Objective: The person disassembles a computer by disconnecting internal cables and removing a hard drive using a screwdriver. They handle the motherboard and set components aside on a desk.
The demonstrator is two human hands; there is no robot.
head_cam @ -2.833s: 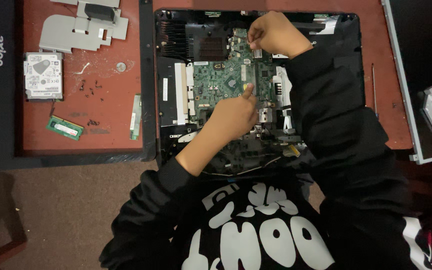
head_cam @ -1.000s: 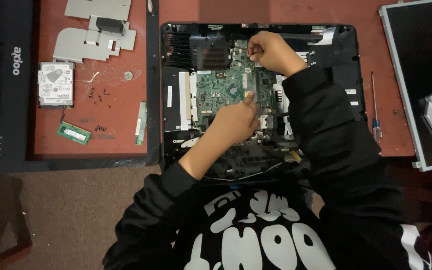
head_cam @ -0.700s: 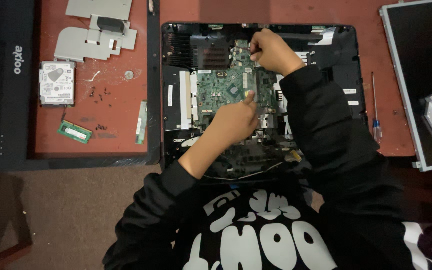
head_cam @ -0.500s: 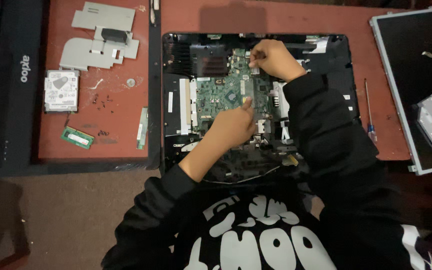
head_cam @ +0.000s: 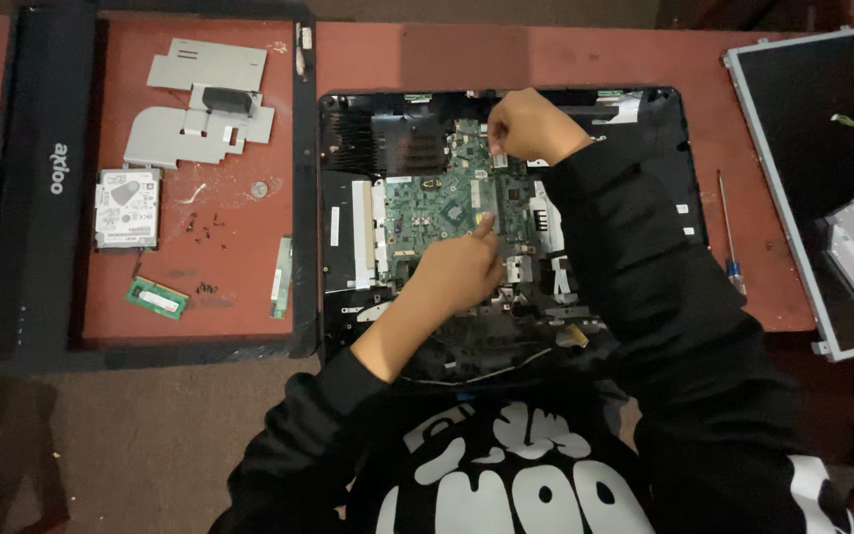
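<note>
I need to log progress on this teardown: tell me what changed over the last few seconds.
Little changed. The left hand stays resting on the green circuit board inside the black open computer casing, and the right hand stays at the board's upper edge. Only the view drifted. The silver hard drive, small green memory stick and loose screws lie unmoved on the red table.

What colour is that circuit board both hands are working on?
The circuit board is green, seen best in the head view.

Matt green circuit board (head_cam: 439, 206), matt plastic chassis (head_cam: 679, 148).
</note>
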